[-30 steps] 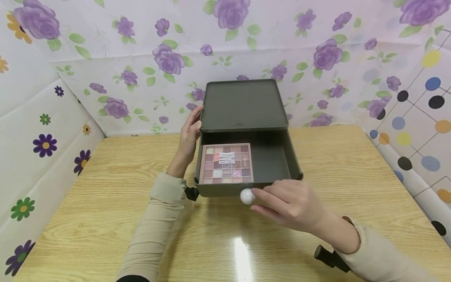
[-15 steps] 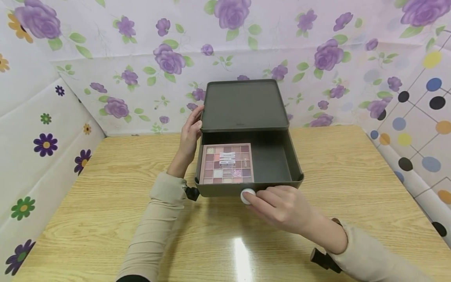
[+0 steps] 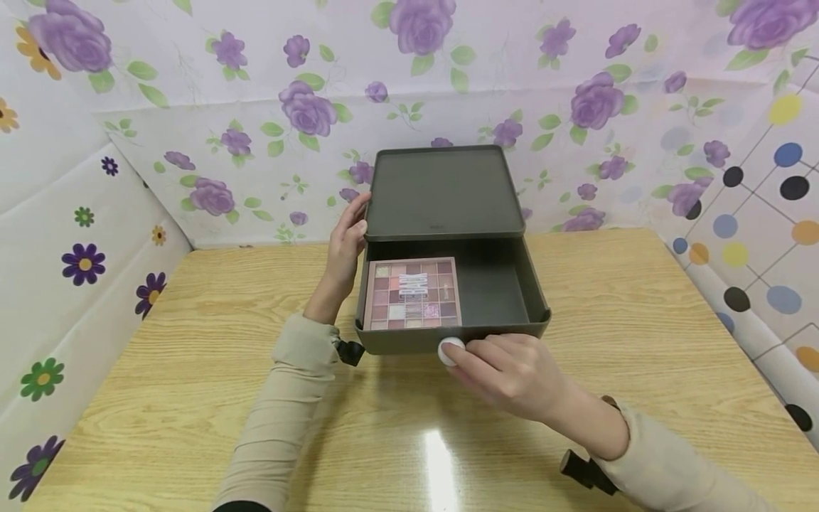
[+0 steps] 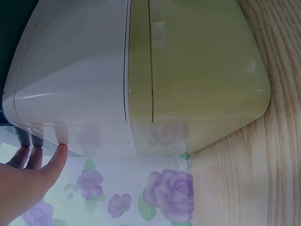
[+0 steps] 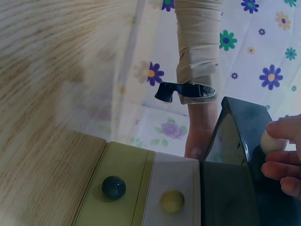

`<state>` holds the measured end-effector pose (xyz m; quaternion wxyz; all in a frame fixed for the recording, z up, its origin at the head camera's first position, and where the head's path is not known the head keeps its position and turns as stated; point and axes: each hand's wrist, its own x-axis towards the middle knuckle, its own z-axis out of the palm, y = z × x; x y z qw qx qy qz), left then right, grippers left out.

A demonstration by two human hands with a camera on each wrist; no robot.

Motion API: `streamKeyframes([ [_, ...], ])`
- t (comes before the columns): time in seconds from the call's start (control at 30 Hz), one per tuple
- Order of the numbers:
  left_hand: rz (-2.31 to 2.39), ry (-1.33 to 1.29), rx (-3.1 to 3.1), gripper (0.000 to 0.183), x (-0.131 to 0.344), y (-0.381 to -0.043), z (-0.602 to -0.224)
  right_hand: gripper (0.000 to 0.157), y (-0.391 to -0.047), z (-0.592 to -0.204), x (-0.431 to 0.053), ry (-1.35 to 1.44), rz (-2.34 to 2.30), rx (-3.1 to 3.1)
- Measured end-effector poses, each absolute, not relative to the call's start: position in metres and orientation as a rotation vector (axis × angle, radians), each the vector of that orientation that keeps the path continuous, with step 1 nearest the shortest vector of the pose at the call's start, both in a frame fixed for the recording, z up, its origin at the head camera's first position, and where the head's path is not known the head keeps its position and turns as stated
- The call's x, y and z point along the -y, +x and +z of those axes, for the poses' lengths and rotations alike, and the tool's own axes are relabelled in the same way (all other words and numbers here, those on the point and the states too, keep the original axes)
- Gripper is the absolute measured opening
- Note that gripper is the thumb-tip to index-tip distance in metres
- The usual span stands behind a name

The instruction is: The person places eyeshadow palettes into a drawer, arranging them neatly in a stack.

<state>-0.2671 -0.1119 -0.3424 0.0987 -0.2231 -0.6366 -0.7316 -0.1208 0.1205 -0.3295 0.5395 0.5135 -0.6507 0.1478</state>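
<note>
A drawer unit stands on the table, its dark grey top drawer [image 3: 502,291] pulled out under a flat lid [image 3: 444,192]. In the drawer's left half lies a pink eyeshadow palette [image 3: 412,293]. My right hand [image 3: 518,373] pinches the round white knob [image 3: 450,350] on the drawer front, the index finger over it. My left hand [image 3: 342,249] rests against the unit's left side near the top, and its straight fingertips [image 4: 60,153] touch the wall in the left wrist view. Lower down are a white drawer [image 5: 181,179] with a yellow knob [image 5: 172,201] and a yellow-green drawer [image 5: 129,165] with a dark knob [image 5: 114,188].
The wood-grain table [image 3: 224,384] spreads out around the unit. Behind it hangs a cloth with purple roses [image 3: 307,107]; patterned cloths [image 3: 51,320] stand at both sides. A black wrist camera mount [image 3: 585,471] sits below the right wrist.
My right hand has shifted left and closed its fingers on the white knob. The drawer front and palette have moved very slightly away from me. The left hand has stayed put.
</note>
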Motion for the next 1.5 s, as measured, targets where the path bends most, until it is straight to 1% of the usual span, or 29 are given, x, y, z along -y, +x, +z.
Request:
streamKeyframes([
  [0.37, -2.162, -0.665, 1.871, 0.059, 0.111, -0.267, -0.344, 0.016, -0.126, -0.333, -0.120, 1.207, 0.393, 1.584],
  [0.73, -2.149, -0.625, 1.933, 0.057, 0.112, -0.265, -0.341, 0.016, -0.133, -0.333, -0.120, 1.191, 0.412, 1.690],
  [1.13, -2.159, -0.642, 1.900, 0.057, 0.113, -0.267, -0.343, 0.021, -0.150, -0.335, -0.117, 1.124, 0.393, 1.764],
  [1.5, -2.143, -0.667, 1.905, 0.059, 0.113, -0.268, -0.342, 0.021, -0.169, -0.336, -0.116, 1.071, 0.421, 1.793],
])
